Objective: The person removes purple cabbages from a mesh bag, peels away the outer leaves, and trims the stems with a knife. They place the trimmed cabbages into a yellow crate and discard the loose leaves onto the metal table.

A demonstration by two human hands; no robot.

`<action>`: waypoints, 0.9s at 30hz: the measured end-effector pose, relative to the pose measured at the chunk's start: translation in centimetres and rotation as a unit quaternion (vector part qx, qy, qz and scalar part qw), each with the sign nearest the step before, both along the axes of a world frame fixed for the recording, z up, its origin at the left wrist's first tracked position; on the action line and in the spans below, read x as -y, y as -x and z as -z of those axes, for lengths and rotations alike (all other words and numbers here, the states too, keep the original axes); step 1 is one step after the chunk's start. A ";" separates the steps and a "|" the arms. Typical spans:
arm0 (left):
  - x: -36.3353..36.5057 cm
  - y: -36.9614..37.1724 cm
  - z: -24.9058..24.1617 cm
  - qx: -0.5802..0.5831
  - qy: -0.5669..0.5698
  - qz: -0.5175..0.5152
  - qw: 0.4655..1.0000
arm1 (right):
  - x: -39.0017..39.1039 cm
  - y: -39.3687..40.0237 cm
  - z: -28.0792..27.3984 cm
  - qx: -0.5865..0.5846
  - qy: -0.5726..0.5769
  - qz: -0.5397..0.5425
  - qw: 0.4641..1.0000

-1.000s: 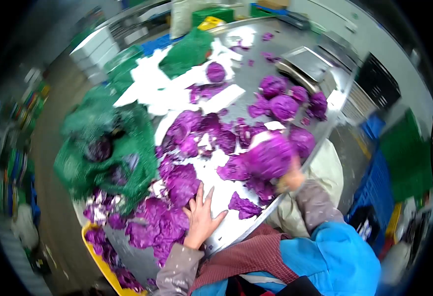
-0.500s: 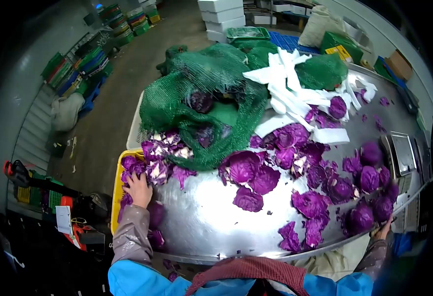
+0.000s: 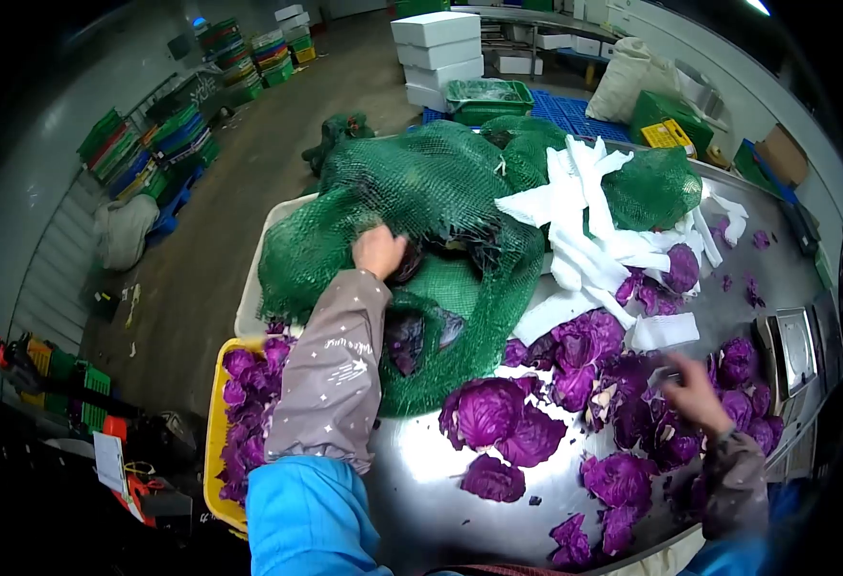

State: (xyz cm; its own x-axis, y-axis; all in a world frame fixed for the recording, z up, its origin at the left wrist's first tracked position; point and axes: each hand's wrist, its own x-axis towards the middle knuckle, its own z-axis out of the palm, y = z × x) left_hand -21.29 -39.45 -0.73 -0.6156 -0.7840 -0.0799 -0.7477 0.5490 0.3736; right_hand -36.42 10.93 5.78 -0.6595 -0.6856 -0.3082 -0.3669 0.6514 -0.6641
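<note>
My left hand (image 3: 380, 252) is at the mouth of a large green mesh bag (image 3: 412, 178), fingers curled in beside a dark red cabbage (image 3: 408, 266). The mesh and the hand partly hide that cabbage. On the right, my right hand (image 3: 698, 392) hovers over trimmed red cabbages (image 3: 676, 444), fingers drawn together around something small and greyish that I cannot make out. Loose purple leaves (image 3: 498, 418) lie on the metal table (image 3: 412, 490) between my arms. A yellow crate (image 3: 218, 451) of purple leaves stands left of my left sleeve.
White foam netting strips (image 3: 575, 216) lie across the table's back, beside another green mesh bag (image 3: 653, 187). A scale (image 3: 794, 350) stands at the right edge. Beneath the large bag is a pale crate (image 3: 251, 298). White foam boxes (image 3: 438, 53) are stacked beyond the table.
My left hand has moved from the leaves in the yellow crate up and right to the mesh bag. My right hand has come from the table's near right edge to over the cabbages. The view has shifted.
</note>
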 end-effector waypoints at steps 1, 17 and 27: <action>1.6 0.8 1.6 -0.046 -0.012 -0.040 0.998 | 2.8 -0.8 1.7 0.005 0.051 -0.083 0.995; 1.9 -12.6 15.0 -0.444 -0.350 0.002 0.825 | 37.0 -4.5 12.7 0.388 0.233 -0.060 0.890; -9.0 -12.2 1.0 -0.527 -0.445 -0.025 0.724 | 29.3 -9.6 8.9 0.433 0.350 -0.012 0.830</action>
